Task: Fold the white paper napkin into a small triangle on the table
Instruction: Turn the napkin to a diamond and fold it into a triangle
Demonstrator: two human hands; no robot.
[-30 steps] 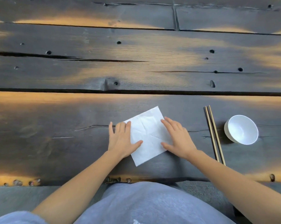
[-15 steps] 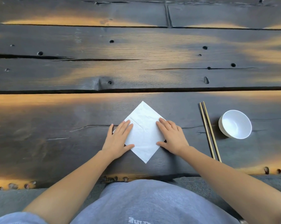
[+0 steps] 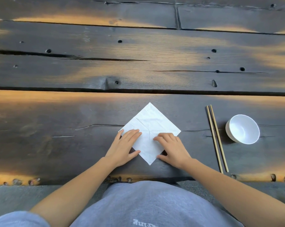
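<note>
Two bare hands were laid flat on the white paper napkin (image 3: 149, 123), which was spread unfolded as a diamond on the dark plank table (image 3: 73, 145), one corner pointed away and one toward the near edge; crease lines were seen crossing its middle; the left hand (image 3: 124, 147) was pressed palm-down over the left corner, fingers extended and nothing gripped; the right hand (image 3: 172, 149) was pressed likewise on the lower right side, fingers slightly bent, thumb set near the lower edge; a pair of chopsticks (image 3: 216, 138) was placed to the right, well apart from the napkin; a white bowl (image 3: 242, 129) was set just beyond them.
</note>
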